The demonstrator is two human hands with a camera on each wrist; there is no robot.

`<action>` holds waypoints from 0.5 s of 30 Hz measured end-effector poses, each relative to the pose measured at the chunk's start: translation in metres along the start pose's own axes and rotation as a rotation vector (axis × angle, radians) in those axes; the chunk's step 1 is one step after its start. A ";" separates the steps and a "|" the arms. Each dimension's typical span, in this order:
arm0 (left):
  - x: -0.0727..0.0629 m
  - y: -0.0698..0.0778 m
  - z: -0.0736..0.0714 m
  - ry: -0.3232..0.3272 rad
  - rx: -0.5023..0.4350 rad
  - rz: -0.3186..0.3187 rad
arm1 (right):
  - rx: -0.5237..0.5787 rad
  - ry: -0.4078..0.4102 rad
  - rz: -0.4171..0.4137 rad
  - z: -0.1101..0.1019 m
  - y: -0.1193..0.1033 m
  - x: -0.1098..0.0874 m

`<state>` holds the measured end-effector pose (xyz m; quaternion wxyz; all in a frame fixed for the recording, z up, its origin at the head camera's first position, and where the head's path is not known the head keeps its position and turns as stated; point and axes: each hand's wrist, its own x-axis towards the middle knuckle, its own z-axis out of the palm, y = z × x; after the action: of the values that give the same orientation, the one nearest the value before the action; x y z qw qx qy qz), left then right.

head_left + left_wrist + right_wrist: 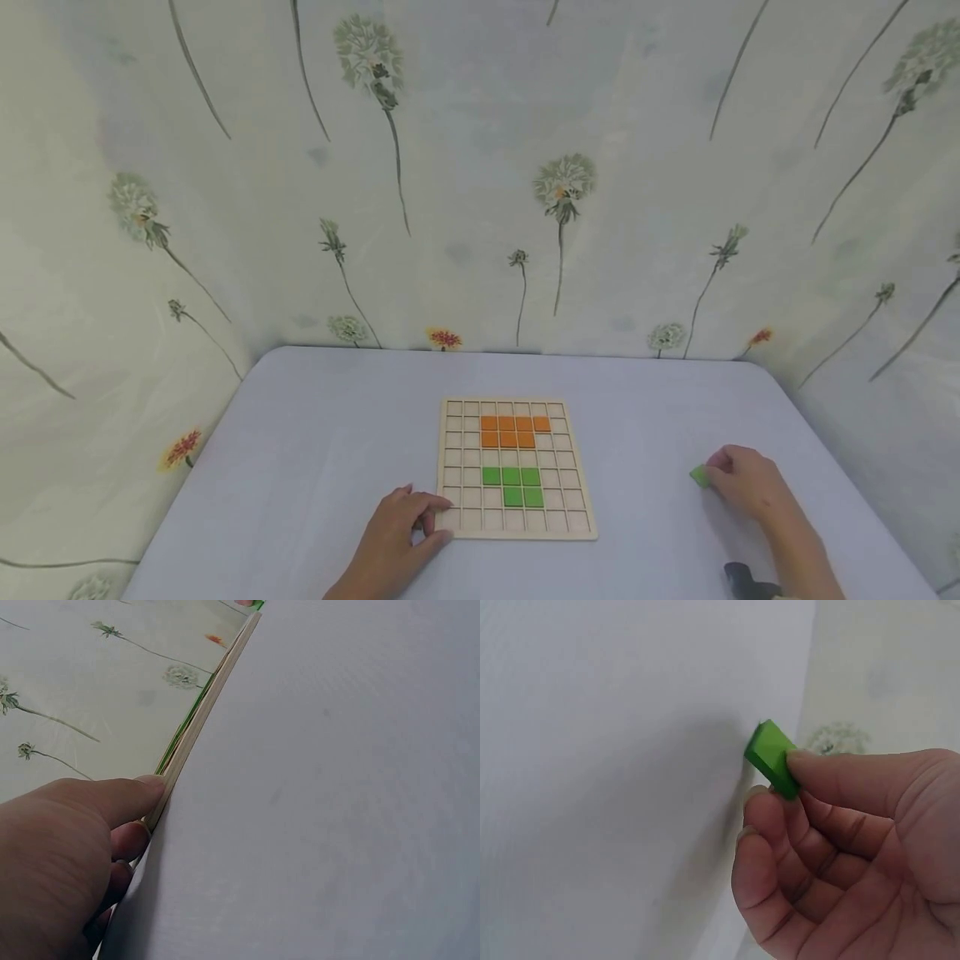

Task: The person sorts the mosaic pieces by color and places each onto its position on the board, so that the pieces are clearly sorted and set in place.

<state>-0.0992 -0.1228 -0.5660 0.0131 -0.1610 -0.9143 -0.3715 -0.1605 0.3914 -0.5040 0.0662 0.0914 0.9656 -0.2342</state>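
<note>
A square wooden grid board [459, 534] lies on the table, with several orange tiles [507, 423] in its far rows and several green tiles [512, 477] in nearer cells. At the board's near left corner, my left hand [393, 533] grips the edge between thumb and fingers. In the left wrist view, the thumb [139, 796] presses on the board's side edge [196, 724]. Well to the right of the board, my right hand [750, 482] pinches a single green tile [771, 754] between thumb and fingertips, tilted above the table.
A pale cloth covers the table [315, 433]. Behind it and along both sides hangs a curtain [465, 167] printed with dandelions. A dark object [741, 581] shows beside the right forearm at the lower edge of the head view.
</note>
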 end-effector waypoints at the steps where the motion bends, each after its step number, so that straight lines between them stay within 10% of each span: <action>1: 0.000 0.000 0.000 0.001 -0.001 0.002 | 0.007 -0.001 -0.014 0.001 -0.003 0.001; 15: -0.002 0.001 -0.001 0.016 -0.009 0.017 | 0.104 -0.058 -0.166 0.014 -0.077 -0.008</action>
<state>-0.0973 -0.1235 -0.5649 0.0228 -0.1659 -0.9110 -0.3769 -0.1679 0.3169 -0.4814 0.0697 0.0074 0.9541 -0.2911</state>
